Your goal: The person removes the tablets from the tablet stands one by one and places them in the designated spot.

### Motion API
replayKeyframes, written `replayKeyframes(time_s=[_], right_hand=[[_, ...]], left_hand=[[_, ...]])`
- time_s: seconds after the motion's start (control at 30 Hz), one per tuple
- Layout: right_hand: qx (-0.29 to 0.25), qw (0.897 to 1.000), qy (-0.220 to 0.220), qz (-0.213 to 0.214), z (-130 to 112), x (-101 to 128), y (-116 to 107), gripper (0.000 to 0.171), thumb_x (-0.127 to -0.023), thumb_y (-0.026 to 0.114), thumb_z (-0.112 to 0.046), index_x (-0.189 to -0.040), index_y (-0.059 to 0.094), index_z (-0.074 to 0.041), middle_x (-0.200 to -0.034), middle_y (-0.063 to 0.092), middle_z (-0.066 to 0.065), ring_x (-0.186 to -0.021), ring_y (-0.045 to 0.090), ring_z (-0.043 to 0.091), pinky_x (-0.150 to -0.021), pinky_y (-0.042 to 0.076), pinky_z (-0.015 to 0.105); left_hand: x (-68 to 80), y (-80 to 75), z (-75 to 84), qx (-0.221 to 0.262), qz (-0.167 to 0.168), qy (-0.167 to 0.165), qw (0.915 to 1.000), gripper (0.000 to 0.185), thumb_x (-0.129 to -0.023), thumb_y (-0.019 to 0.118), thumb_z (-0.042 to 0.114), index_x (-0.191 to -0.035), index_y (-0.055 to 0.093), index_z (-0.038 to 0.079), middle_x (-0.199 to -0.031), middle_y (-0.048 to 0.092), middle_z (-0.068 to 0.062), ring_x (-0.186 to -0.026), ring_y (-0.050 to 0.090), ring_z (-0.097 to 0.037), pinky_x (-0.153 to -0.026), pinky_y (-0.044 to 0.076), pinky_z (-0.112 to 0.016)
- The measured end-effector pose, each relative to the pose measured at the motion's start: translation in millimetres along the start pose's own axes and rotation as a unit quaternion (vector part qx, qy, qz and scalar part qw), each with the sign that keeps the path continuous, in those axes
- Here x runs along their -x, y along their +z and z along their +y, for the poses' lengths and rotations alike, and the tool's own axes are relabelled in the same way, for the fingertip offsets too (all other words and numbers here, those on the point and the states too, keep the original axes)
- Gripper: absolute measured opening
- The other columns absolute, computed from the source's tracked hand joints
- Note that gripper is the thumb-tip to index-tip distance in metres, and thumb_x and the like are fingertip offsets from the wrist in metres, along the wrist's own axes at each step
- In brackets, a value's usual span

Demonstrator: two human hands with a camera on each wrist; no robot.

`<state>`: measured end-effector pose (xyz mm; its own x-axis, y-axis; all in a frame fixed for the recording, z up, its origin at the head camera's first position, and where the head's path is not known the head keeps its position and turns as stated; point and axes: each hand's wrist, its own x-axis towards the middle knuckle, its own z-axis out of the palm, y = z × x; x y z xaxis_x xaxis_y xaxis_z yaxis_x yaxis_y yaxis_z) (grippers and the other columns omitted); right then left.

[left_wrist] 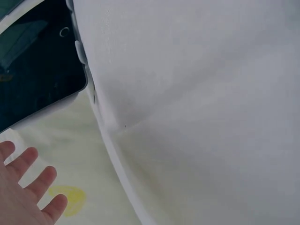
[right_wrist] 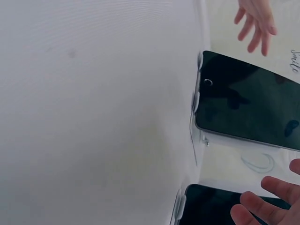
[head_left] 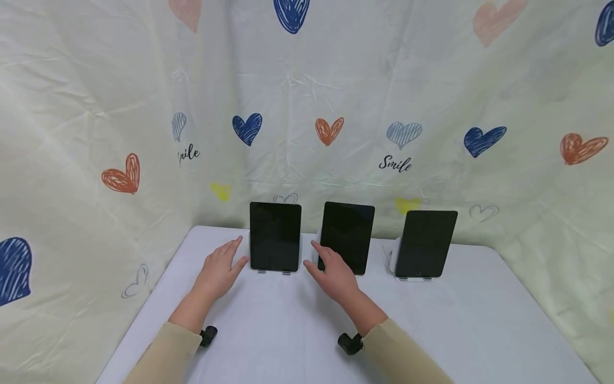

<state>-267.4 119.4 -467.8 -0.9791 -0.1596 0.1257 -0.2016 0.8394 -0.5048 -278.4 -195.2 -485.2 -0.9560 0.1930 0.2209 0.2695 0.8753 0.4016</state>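
Three black tablets stand upright on small stands along the back of a white table: a left tablet point(head_left: 275, 236), a middle tablet point(head_left: 349, 229) and a right tablet point(head_left: 427, 243). My left hand point(head_left: 218, 272), fingers spread, is just left of the left tablet. Spread as well, my right hand point(head_left: 334, 273) overlaps the lower left of the middle tablet in the head view. Both hands hold nothing. In the left wrist view, the left hand point(left_wrist: 21, 190) is beside the dark tablet point(left_wrist: 37, 61). The right wrist view has the left tablet point(right_wrist: 248, 98) between both hands, with the right hand point(right_wrist: 272, 201) at lower right.
The white table point(head_left: 283, 330) spreads out in front of the stands. A pale curtain point(head_left: 355, 80) printed with hearts and the word Smile hangs behind and at the sides. Each wrist wears a small black device, one point(head_left: 350, 344) at the right sleeve.
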Motion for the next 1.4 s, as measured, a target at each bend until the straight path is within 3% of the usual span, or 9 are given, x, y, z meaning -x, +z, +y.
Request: replayKeyframes(time_s=[0.17, 0.37, 0.63, 0.77, 1.0, 1.2, 1.4], right_hand=[[-0.005, 1.0, 0.007, 0.004, -5, -7, 4, 0.068, -0.095, 0.052, -0.06, -0.155, 0.034, -0.033, -0.152, 0.043, 0.004, -0.139, 0.04, 0.026, -0.107, 0.039, 0.051], [-0.011, 1.0, 0.008, -0.003, -14, -17, 3, 0.07, -0.096, 0.05, -0.061, -0.156, 0.033, -0.029, -0.154, 0.041, 0.007, -0.141, 0.038, 0.029, -0.109, 0.037, 0.051], [-0.033, 0.999, 0.035, -0.004, -24, -29, 3, 0.067, -0.098, 0.048, -0.058, -0.156, 0.033, -0.027, -0.156, 0.038, 0.009, -0.144, 0.033, 0.029, -0.11, 0.035, 0.053], [-0.041, 0.998, 0.046, -0.004, -29, -35, 6, 0.065, -0.099, 0.048, -0.056, -0.156, 0.033, -0.027, -0.154, 0.041, 0.007, -0.138, 0.041, 0.028, -0.106, 0.04, 0.051], [-0.045, 0.998, 0.049, -0.003, -35, -42, 12, 0.064, -0.1, 0.048, -0.055, -0.156, 0.034, -0.026, -0.153, 0.042, 0.007, -0.137, 0.043, 0.027, -0.106, 0.041, 0.05], [-0.058, 0.997, 0.046, 0.01, -35, -44, 17, 0.061, -0.101, 0.05, -0.05, -0.155, 0.035, -0.026, -0.144, 0.05, 0.004, -0.121, 0.056, 0.023, -0.097, 0.049, 0.043], [-0.085, 0.995, 0.027, 0.037, -30, -45, 23, 0.058, -0.1, 0.058, -0.039, -0.153, 0.039, -0.025, -0.135, 0.056, 0.004, -0.107, 0.058, 0.021, -0.083, 0.052, 0.037]], left_hand=[[-7.2, 3.6, -0.4, 0.007, -0.002, -0.003, 1.0, 0.069, -0.103, 0.043, 0.051, -0.158, 0.025, 0.014, -0.154, 0.037, -0.018, -0.141, 0.032, -0.039, -0.112, 0.022, -0.06], [-15.7, 1.9, 1.9, 0.017, -0.011, -0.022, 0.9996, 0.071, -0.102, 0.039, 0.056, -0.159, 0.024, 0.015, -0.155, 0.035, -0.018, -0.142, 0.031, -0.039, -0.113, 0.021, -0.061], [-26.5, 2.7, 3.6, 0.034, -0.015, -0.024, 0.9991, 0.076, -0.101, 0.031, 0.064, -0.158, 0.025, 0.014, -0.156, 0.035, -0.018, -0.141, 0.032, -0.041, -0.112, 0.022, -0.062], [-30.1, 4.2, 5.7, 0.033, -0.019, -0.026, 0.9989, 0.078, -0.1, 0.029, 0.066, -0.158, 0.026, 0.014, -0.156, 0.035, -0.016, -0.142, 0.032, -0.04, -0.112, 0.022, -0.061], [-33.4, 4.0, 11.2, 0.032, -0.025, -0.031, 0.9987, 0.082, -0.098, 0.028, 0.069, -0.157, 0.026, 0.011, -0.156, 0.035, -0.017, -0.142, 0.031, -0.039, -0.114, 0.021, -0.06], [-36.3, 4.4, 13.4, 0.05, -0.025, -0.043, 0.9976, 0.076, -0.101, 0.037, 0.06, -0.157, 0.027, 0.01, -0.157, 0.033, -0.017, -0.143, 0.03, -0.039, -0.114, 0.021, -0.059], [-37.9, 5.5, 15.2, 0.097, -0.006, -0.058, 0.9936, 0.066, -0.102, 0.05, 0.045, -0.157, 0.03, 0.014, -0.157, 0.033, -0.015, -0.143, 0.031, -0.038, -0.113, 0.027, -0.057]])
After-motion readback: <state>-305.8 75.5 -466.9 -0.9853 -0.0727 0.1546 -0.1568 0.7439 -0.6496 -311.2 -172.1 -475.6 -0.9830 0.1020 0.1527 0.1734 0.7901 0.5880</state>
